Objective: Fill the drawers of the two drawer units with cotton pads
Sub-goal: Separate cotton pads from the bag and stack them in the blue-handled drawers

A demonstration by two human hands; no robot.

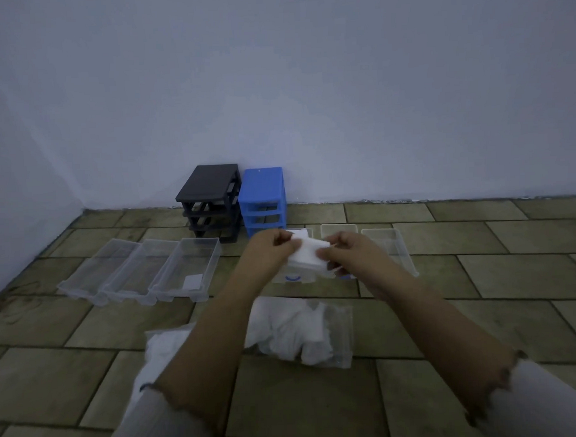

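Head view: three clear drawers are lying on the floor at left, nearly empty. Behind, the black unit and blue unit are standing drawerless against the wall. The left hand and right hand are pinching cotton pads over more drawers. A pad bag is lying nearer. Filling is barely started; open floor is lying rightward.

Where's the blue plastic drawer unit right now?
In the head view, the blue plastic drawer unit stands on the tiled floor against the wall, centre frame, immediately right of the black drawer unit, its slots empty.
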